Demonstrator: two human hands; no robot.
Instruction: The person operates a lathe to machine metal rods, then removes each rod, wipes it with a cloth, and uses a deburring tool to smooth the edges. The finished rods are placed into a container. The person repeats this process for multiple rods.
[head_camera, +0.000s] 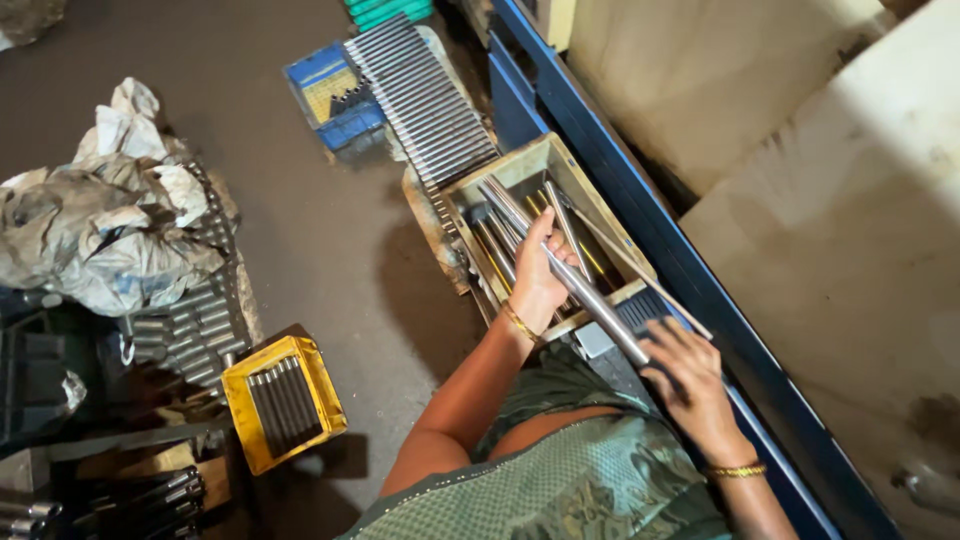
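My left hand (543, 272) grips a bundle of long shiny steel rods (590, 292) near its middle, over an open wooden box (600, 215) that holds more rods. My right hand (688, 385) closes around the near end of the same rods, just in front of the box. The rods slant from the box's far left corner down toward my right hand. Both wrists wear gold bangles. My green patterned clothing fills the bottom of the view.
A row of steel rods (420, 100) lies on the floor beyond the box, beside a blue crate (330, 95). A yellow tray (283, 400) of short dark rods stands at left, near crumpled grey sheeting (100, 220). A blue metal frame (640, 220) borders the right.
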